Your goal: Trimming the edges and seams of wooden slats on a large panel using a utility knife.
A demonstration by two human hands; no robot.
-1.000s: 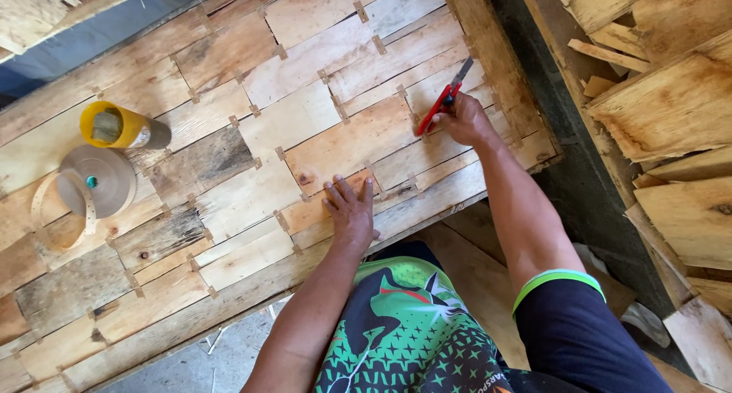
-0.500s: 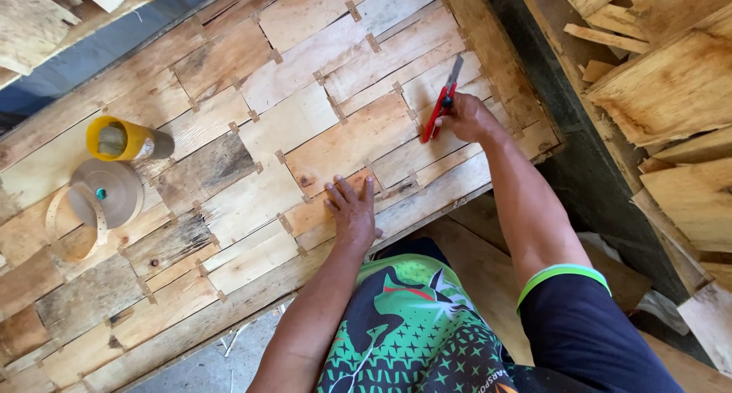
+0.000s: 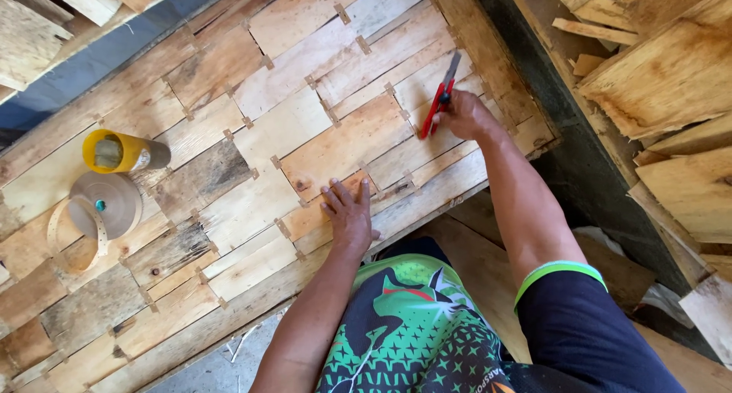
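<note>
Now, right hand (image 3: 467,115): fingers closed around red-handled utility knife (image 3: 440,97), far right on patchwork panel of thin wooden veneer pieces (image 3: 282,134).
Left hand (image 3: 348,212): flat, fingers spread, pressing panel's near edge.
Left side: yellow-capped cylinder (image 3: 122,152), roll of brown paper tape (image 3: 107,206).

Wooden panel (image 3: 252,157): many thin pieces of pale and grey wood joined edge to edge by small paper strips, lying flat before me. My left hand (image 3: 349,214): palm down on the panel near its front edge, fingers (image 3: 341,191) spread. My right hand (image 3: 467,115): closed around a red-handled cutter (image 3: 441,96), blade pointing away from me, over the panel's right end. Yellow cup (image 3: 114,150): on its side at the panel's left. Roll of brown paper tape (image 3: 110,206): just below the cup, loose end curling. Stacked wood offcuts (image 3: 663,73): at right.
</note>
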